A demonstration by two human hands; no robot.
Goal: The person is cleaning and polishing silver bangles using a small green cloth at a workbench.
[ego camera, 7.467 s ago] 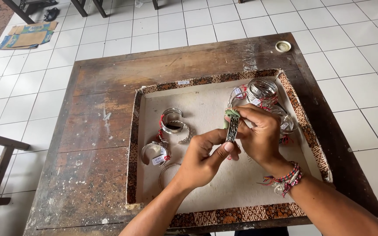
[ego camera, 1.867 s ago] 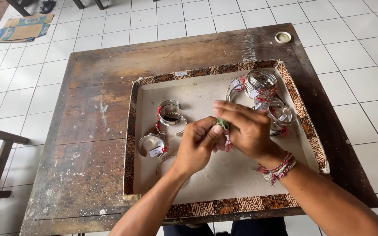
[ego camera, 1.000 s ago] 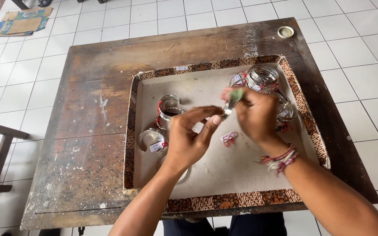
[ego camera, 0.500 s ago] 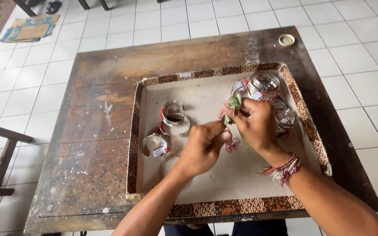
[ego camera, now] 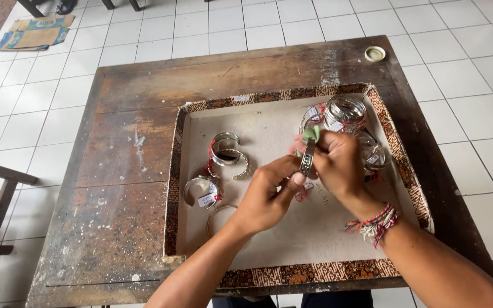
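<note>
Both my hands meet over a shallow tray (ego camera: 173, 188) with a patterned brown rim and a pale lining. My left hand (ego camera: 266, 197) pinches a narrow silver cuff bracelet (ego camera: 307, 158) with dark openwork. My right hand (ego camera: 340, 165) presses a small green cloth (ego camera: 310, 135) against the bracelet's upper end. A small tag on red string (ego camera: 302, 191) hangs under the bracelet, just above the tray lining. My right wrist wears woven colourful bands (ego camera: 372, 223).
Several silver bangles (ego camera: 225, 155) lie at the tray's left, one cuff (ego camera: 201, 191) with a white tag. A stack of thin bangles (ego camera: 343, 113) sits in the far right corner. The tray rests on a worn wooden table (ego camera: 121, 171); a small round lid (ego camera: 375, 53) lies at its far edge.
The bracelet has turned upright between my hands, its patterned face now showing. My right hand with the cloth shifted slightly along it. The tray and bangles have not moved.
</note>
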